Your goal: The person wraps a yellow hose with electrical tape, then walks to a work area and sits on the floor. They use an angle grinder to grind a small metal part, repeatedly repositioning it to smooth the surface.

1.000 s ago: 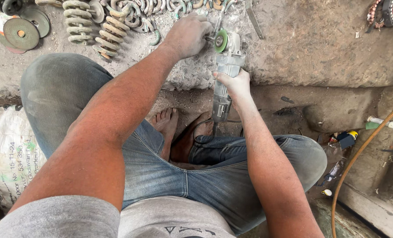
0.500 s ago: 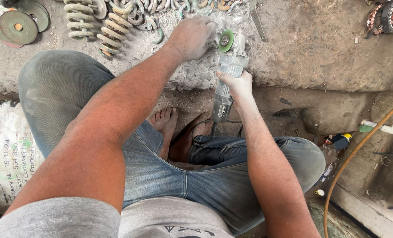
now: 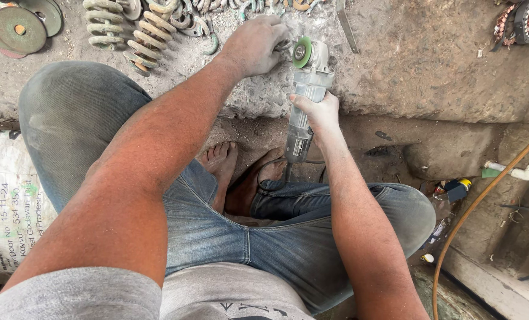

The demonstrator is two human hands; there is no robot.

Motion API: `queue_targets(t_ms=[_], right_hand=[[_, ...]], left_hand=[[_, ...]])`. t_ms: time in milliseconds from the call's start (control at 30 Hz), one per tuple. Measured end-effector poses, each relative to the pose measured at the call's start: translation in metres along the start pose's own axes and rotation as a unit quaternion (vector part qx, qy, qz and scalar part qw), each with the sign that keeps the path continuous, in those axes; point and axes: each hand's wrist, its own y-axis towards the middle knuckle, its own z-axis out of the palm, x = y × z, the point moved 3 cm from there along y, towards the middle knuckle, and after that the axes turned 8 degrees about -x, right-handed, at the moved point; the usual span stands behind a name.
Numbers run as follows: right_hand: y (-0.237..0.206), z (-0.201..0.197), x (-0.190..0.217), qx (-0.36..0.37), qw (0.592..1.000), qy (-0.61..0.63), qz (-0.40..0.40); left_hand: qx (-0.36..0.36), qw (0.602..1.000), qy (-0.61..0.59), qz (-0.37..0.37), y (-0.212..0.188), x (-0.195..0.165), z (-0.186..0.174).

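Note:
My right hand (image 3: 319, 112) grips the grey body of an angle grinder (image 3: 305, 89). Its green disc (image 3: 302, 52) rests at the edge of a dusty stone slab (image 3: 418, 59). My left hand (image 3: 257, 44) is closed next to the disc, pressing a small metal piece (image 3: 283, 45) against the slab; the piece is mostly hidden by my fingers. I sit in blue jeans with my bare feet (image 3: 235, 175) below the slab's edge.
Rusty coil springs (image 3: 128, 29) and curved metal links (image 3: 187, 18) lie at the slab's far side. Round grinding discs (image 3: 21, 24) sit far left. A printed white sack (image 3: 6, 207) is at my left. An orange hose (image 3: 484, 207) and white pipe (image 3: 522, 172) run at right.
The view has shifted slightly down the slab. Both hands and the grinder keep the same hold at the slab's edge.

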Motion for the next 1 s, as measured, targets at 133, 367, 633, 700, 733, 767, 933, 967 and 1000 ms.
queue_targets(t_ms=[133,367,633,700,733,767,933,967,1000], right_hand=[[0.002,0.0,0.0,-0.002,1.0,-0.005,-0.007],[0.003,0.001,-0.002,0.003,1.0,-0.01,-0.019],[0.002,0.004,0.001,0.004,0.999,-0.043,-0.014],[0.002,0.005,0.001,0.004,0.999,-0.049,-0.014],[0.002,0.005,0.001,0.004,0.998,-0.054,-0.016],[0.003,0.005,0.001,0.003,0.998,-0.058,-0.018],[0.005,0.005,0.0,0.003,0.998,-0.059,-0.014],[0.005,0.005,0.0,0.003,0.998,-0.057,-0.013],[0.005,0.006,0.0,0.005,0.998,-0.059,-0.014]], left_hand=[[-0.046,0.999,0.002,0.013,-0.001,0.001,0.004],[0.012,0.997,-0.057,-0.051,-0.005,0.003,0.005],[0.025,0.999,-0.01,-0.041,0.003,0.004,0.009],[0.025,0.998,-0.011,-0.05,0.003,0.002,0.008],[0.027,0.998,-0.017,-0.057,0.003,0.001,0.007],[0.028,0.997,-0.022,-0.064,0.003,0.0,0.005],[0.054,0.993,-0.044,-0.096,0.005,-0.006,-0.011],[0.061,0.992,-0.046,-0.101,0.005,-0.007,-0.014],[0.074,0.991,-0.044,-0.105,0.005,-0.007,-0.016]])
